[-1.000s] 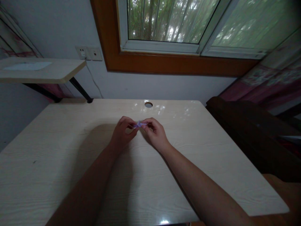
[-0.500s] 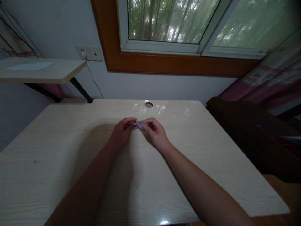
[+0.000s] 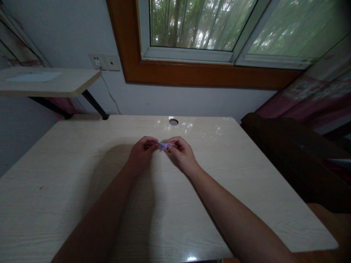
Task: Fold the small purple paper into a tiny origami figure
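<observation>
A small folded piece of purple paper is held just above the pale wooden desk, near its middle. My left hand pinches the paper's left end with curled fingers. My right hand pinches the right end, its fingers closed too. The fingertips of both hands almost meet around the paper, and much of it is hidden by them.
A round cable hole sits in the desk near its far edge. A small side shelf juts out at the back left under a wall socket. A dark piece of furniture stands close at the right. A window is above.
The hands have stayed in place over the desk. The fingers have shifted slightly on the paper, and its small purple tip has changed angle between them.
</observation>
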{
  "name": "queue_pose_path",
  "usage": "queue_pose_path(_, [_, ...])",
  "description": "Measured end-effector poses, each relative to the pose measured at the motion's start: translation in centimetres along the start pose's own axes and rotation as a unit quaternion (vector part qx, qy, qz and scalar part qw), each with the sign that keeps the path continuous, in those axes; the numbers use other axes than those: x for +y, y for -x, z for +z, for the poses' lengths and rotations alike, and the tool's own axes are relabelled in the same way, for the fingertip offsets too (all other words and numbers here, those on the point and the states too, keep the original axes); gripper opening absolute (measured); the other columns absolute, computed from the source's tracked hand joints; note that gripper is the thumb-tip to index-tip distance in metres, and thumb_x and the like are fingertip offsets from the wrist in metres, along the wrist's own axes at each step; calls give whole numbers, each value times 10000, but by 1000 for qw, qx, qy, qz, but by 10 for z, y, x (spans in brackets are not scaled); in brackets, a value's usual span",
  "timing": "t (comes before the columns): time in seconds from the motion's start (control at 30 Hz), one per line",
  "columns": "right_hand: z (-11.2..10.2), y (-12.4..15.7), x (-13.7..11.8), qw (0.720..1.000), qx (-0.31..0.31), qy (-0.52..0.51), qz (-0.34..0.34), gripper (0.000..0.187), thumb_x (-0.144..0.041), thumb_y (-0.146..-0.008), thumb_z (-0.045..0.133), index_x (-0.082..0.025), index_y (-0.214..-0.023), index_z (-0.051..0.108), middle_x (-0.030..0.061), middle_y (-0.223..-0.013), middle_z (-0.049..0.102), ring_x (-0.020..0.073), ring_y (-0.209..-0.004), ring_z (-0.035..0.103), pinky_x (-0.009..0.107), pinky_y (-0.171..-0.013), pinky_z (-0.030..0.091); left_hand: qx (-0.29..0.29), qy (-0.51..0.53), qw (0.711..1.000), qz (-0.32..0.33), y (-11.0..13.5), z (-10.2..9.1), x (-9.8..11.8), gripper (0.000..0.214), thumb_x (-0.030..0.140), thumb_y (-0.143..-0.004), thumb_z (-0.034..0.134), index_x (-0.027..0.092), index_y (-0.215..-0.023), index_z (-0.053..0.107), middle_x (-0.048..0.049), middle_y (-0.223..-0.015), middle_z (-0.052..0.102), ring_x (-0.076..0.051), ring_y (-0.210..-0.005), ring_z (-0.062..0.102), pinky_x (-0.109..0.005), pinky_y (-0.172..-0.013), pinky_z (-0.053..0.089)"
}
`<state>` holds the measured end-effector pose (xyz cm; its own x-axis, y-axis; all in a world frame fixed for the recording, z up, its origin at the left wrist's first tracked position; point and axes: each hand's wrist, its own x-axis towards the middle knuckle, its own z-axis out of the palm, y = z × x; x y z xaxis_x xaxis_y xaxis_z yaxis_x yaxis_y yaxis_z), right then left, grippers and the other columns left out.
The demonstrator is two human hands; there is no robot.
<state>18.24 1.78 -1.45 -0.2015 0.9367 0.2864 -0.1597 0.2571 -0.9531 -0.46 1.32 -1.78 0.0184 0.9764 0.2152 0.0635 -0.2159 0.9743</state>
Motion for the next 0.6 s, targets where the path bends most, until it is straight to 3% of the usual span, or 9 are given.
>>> queue_pose_path(0.23, [1,1,-3,999,18,31,-10,109,-262,-829,651,-221,-930,640,9,-810,669,156,-747,613,292,-708,472,-21,-21,1000,11,-1,0,-2,237,355,-772,736,192,-926,658,-21,-835,691,-157,-779,656,-283,-738,519])
queue_pose_path(0.4, [1,2,-4,997,8,66,-30,89,-268,-852,623,-221,-926,641,19,-832,664,165,-777,623,304,-736,483,-39,-65,996,55,-4,-2,-3,192,341,-801,714,202,-933,698,-34,-931,649,-147,-806,639,-278,-755,521])
queue_pose_path(0.6, [-1,4,-6,989,15,132,-63,103,-248,-882,586,-223,-961,646,27,-878,649,165,-803,612,300,-744,479,-54,-77,992,85,-3,-1,1,152,345,-826,692,203,-878,691,-24,-904,607,-137,-806,611,-257,-718,510])
